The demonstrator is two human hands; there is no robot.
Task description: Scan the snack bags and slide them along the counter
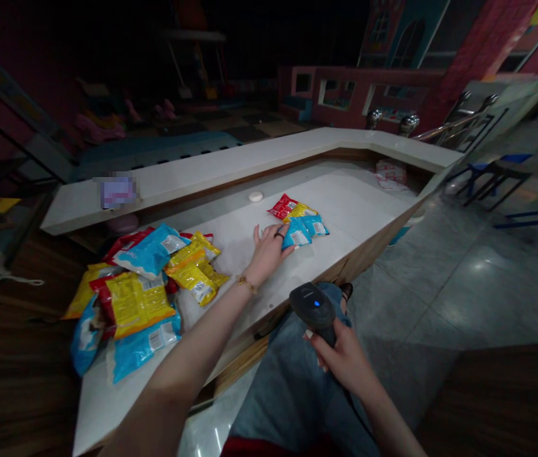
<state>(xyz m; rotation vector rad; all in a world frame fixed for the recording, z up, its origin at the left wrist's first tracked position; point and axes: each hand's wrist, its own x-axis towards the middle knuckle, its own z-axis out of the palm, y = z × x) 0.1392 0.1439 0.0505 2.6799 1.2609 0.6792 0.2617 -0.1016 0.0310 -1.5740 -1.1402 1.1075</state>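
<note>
Seated at the white bench (pixel 335 209), legs tucked under its edge. Left hand (pixel 269 247) stretched out flat on the top, fingers spread and loose, fingertips touching the blue packet (pixel 296 233) at the near edge of the small cluster of snack packets (pixel 298 219) — red, yellow and blue, overlapping, set apart from the rest, likely as a separate batch. Not pinched or lifted; more a steadying or sliding touch. Right hand (pixel 342 355) clenched around the grip of a black handheld scanner (pixel 313 306), held low over the lap just off the bench's near edge, a blue light showing on top of its head, which faces away from the small cluster for now. Well to the left of the outstretched hand — a big heap of packets (pixel 140 298), tumbled loosely. Beyond the fingers, a small white round object (pixel 256 197) near the bench's back ledge.
</note>
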